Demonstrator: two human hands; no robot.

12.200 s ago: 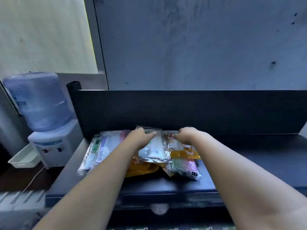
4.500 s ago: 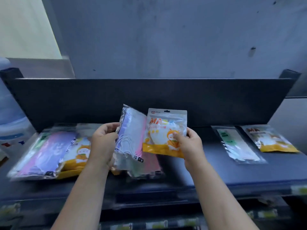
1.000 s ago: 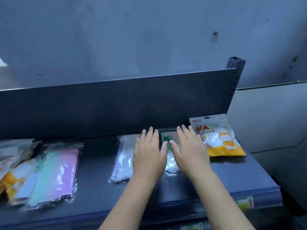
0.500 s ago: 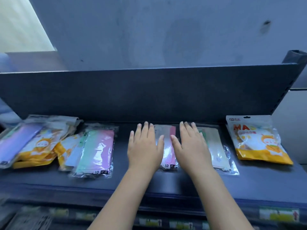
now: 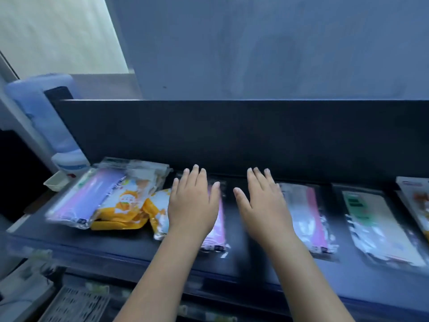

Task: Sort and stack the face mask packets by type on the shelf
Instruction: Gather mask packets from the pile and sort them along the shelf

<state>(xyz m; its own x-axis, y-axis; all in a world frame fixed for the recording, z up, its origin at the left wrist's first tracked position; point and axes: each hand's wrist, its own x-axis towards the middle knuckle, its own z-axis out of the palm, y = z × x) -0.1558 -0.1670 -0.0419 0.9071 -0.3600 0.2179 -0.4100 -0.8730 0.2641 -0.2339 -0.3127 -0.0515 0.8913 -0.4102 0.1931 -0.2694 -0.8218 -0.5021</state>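
Both hands are flat and spread over the shelf (image 5: pixel 236 259): left hand (image 5: pixel 192 205) covers a pink packet (image 5: pixel 219 231), right hand (image 5: pixel 262 205) is beside another packet (image 5: pixel 308 219).

I am watching through the single head camera, which is looking forward and down from close above the front edge of the dark shelf (image 5: pixel 243 252), facing its back panel (image 5: pixel 232 135) and the wall behind.
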